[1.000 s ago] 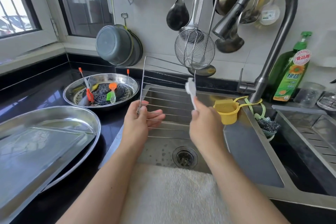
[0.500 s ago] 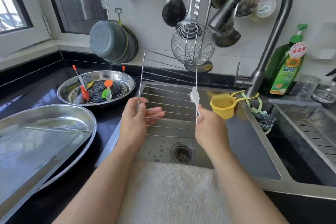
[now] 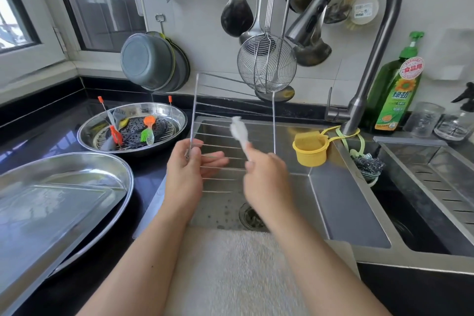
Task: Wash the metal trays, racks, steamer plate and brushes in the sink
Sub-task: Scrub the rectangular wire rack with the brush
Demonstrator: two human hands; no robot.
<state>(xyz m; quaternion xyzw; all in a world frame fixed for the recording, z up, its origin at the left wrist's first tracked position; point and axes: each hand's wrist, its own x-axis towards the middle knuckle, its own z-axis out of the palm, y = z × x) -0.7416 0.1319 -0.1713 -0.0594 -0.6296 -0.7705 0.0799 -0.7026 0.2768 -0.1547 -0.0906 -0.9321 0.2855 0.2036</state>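
- While the left hand [image 3: 188, 172] pinches the left edge of a wire rack [image 3: 232, 141], thumb in front and fingers spread behind the bars, the right hand [image 3: 266, 177] curls round the handle of a small white brush [image 3: 238, 131] whose blurred head lies against the bars.
- The rack, a thin steel frame with parallel cross wires, stands upright above the sink [image 3: 346, 200], over the drain [image 3: 252, 215].
- On the black counter to the left, a round steel basin [image 3: 174, 113] holds a dark perforated steamer plate [image 3: 160, 127] on a wire stand, with orange, green, yellow and grey silicone brushes [image 3: 147, 127] and two thin red-tipped wire brushes lying on it.
- Nearer the camera, an oval steel tray [image 3: 120, 169] carries a flat rectangular tray [image 3: 51, 208] resting inside it at a tilt.
- A yellow cup-shaped holder [image 3: 310, 151] hangs from the tap [image 3: 369, 59] by a loop, just beside a steel scourer [image 3: 369, 164] on the divider.
- A green bottle of dish soap [image 3: 396, 95] stands behind the tap; its label shows a sunflower, a red round seal reading 食品用, and larger white characters too blurred to read with certainty.
- Two clear glass jars [image 3: 441, 123] sit to its right.
- A pale towel [image 3: 230, 272] drapes the sink's front edge.
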